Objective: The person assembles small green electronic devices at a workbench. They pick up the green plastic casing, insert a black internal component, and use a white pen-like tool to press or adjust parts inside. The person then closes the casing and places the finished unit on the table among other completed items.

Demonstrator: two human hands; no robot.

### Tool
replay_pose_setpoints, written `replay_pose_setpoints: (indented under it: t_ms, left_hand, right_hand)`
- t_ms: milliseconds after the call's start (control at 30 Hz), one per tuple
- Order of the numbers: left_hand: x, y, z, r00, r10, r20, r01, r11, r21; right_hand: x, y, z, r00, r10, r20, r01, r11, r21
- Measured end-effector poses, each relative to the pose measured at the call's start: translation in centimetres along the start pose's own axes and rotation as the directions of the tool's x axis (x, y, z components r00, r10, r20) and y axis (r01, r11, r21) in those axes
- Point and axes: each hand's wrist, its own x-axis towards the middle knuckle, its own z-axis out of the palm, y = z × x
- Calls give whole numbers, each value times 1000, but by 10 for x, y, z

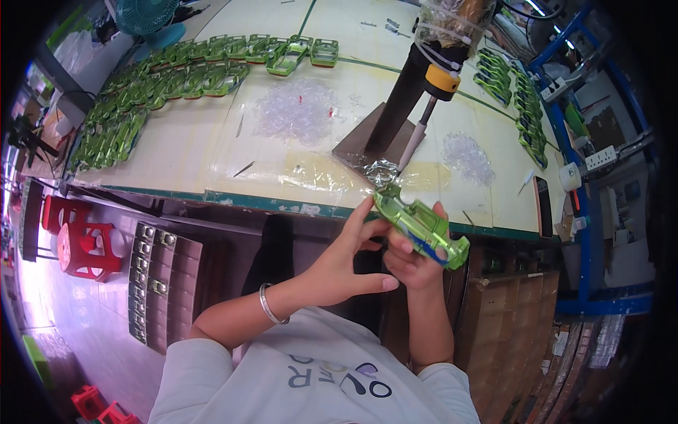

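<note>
My right hand grips a shiny green plastic toy car body with blue marks along its side, held tilted just off the table's front edge. Fingers wrap it from below, and the thumb shows at its far side. My left hand is at the car body's left end, its index fingertip touching or very close to that end. Its thumb stretches apart toward my right hand, and its other fingers are partly hidden beside the car body. Just beyond the car body, a slim grey rod-shaped tool points down toward crumpled clear film.
A dark post on a base plate stands ahead. Piles of small clear plastic pieces flank it. Rows of green car bodies lie at left, more at right. A phone rests by the right edge; red stools stand left.
</note>
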Motion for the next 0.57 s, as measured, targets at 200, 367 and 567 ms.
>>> replay_pose_setpoints:
  t_ms: [200, 367, 567]
  left_hand:
    - [-21, 0, 5, 998, -51, -27, 50, 997, -66]
    - [-22, 93, 20, 786, 553, 276, -521, 833, -186]
    - [-27, 118, 54, 606, 756, 246, -604, 639, -477]
  right_hand:
    - [-53, -2, -16, 999, -18, -36, 14, 995, -103]
    - [-72, -35, 16, 912, -333, -239, 206, 876, -437]
    - [-52, -109, 45, 751, -632, -193, 376, 649, -662]
